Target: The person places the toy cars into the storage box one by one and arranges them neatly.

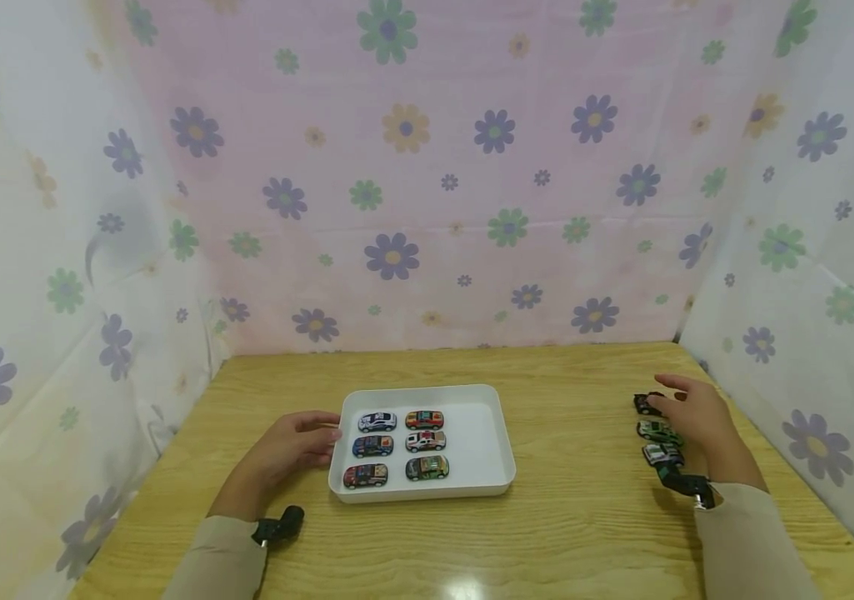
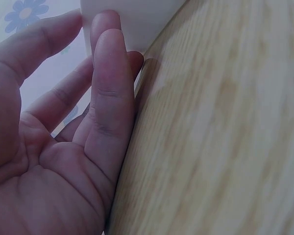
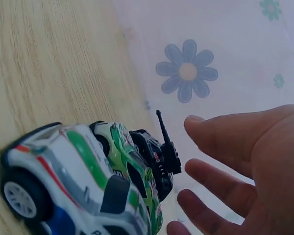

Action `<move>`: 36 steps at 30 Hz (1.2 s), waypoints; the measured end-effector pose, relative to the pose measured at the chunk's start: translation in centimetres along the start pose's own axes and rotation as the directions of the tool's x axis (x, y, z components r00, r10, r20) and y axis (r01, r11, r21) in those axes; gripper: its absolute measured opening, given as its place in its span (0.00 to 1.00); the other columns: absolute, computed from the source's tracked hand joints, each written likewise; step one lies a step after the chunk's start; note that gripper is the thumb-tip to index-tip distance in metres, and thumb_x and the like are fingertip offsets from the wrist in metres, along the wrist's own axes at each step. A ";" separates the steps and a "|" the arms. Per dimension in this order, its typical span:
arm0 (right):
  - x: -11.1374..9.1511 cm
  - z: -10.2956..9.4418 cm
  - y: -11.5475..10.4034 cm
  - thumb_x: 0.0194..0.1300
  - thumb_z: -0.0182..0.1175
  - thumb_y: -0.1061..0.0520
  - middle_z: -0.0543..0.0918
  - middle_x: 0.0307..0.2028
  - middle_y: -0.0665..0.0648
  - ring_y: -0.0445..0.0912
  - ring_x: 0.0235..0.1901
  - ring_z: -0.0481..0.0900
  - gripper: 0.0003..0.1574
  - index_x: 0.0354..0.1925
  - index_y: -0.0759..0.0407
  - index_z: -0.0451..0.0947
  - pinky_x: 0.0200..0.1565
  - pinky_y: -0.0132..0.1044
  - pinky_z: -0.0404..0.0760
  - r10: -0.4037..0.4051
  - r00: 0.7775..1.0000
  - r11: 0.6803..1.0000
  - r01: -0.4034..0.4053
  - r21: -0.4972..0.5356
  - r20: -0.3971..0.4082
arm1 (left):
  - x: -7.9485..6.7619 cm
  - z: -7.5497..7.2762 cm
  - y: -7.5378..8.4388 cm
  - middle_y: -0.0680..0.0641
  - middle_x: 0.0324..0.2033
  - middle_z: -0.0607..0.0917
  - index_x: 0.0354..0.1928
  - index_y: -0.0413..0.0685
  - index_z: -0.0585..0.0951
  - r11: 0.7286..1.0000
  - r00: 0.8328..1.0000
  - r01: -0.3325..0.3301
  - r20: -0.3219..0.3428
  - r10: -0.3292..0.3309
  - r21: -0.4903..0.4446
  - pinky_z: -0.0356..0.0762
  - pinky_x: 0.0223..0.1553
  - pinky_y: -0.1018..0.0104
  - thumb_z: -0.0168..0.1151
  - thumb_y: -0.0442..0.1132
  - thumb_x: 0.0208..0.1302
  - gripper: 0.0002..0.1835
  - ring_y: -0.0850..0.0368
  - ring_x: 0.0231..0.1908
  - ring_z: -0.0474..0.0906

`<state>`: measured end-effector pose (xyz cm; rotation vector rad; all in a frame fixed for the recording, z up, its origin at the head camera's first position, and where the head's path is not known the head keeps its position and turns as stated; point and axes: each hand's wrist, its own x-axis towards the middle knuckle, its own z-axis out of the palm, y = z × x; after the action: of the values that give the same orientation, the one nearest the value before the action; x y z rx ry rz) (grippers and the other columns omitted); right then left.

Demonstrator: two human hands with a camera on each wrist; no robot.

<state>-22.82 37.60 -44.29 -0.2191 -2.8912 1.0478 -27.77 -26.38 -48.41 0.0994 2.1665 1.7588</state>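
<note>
My left hand (image 1: 287, 446) rests beside the left end of a white tray (image 1: 477, 442), its fingertips right at the tray's outer wall. In the left wrist view those fingers are loosely extended, with the little-finger side low along the wood. Two columns of three toy cars stand in the tray, among them a white car (image 1: 377, 422) and a red-and-orange car (image 1: 424, 419). On the right, my right hand (image 1: 700, 425) reaches over a black toy vehicle (image 3: 157, 164) with a gun-like barrel, fingers spread. A green toy car (image 3: 130, 164) and a white-and-green toy car (image 3: 81, 169) line up nearer me.
The wooden table (image 1: 569, 517) meets flower-patterned cloth (image 1: 441, 275) at the back and both sides. A black wrist mount (image 1: 280, 525) sticks out from the left sleeve, another mount (image 1: 685, 485) from the right, close by the white-and-green car.
</note>
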 end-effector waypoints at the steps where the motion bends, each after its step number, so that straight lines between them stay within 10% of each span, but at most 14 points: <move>1: 0.0 0.0 0.2 0.80 0.55 0.44 0.60 0.74 0.79 0.76 0.69 0.61 0.41 0.77 0.67 0.60 0.57 0.67 0.78 -0.005 1.000 1.000 0.005 0.000 0.016 | 0.0 0.0 0.0 0.40 0.51 0.88 0.68 0.37 0.75 1.000 1.000 -0.001 0.003 0.001 0.000 0.89 0.43 0.61 0.72 0.46 0.67 0.33 0.52 0.42 0.88; 26: 0.7 0.5 0.7 0.79 0.52 0.57 0.70 0.68 0.79 0.79 0.64 0.65 0.28 0.71 0.67 0.70 0.58 0.73 0.73 0.041 0.998 0.987 -0.035 -0.159 0.039 | 0.0 0.2 0.3 0.41 0.51 0.88 0.68 0.39 0.76 1.000 1.000 0.022 -0.018 -0.022 0.002 0.89 0.43 0.62 0.72 0.45 0.67 0.31 0.53 0.42 0.88; 36: 0.6 1.4 -0.1 0.77 0.55 0.57 0.73 0.66 0.77 0.75 0.56 0.75 0.27 0.70 0.64 0.73 0.38 0.52 0.78 0.036 0.999 0.986 -0.033 -0.163 0.017 | 0.2 0.2 0.0 0.41 0.50 0.88 0.67 0.40 0.77 0.999 0.999 0.032 -0.029 -0.032 -0.009 0.89 0.43 0.61 0.72 0.44 0.67 0.30 0.52 0.42 0.87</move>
<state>-23.60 36.78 -45.32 -0.2689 -3.0031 0.8226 -27.87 -26.18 -48.44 0.0363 2.1687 1.7621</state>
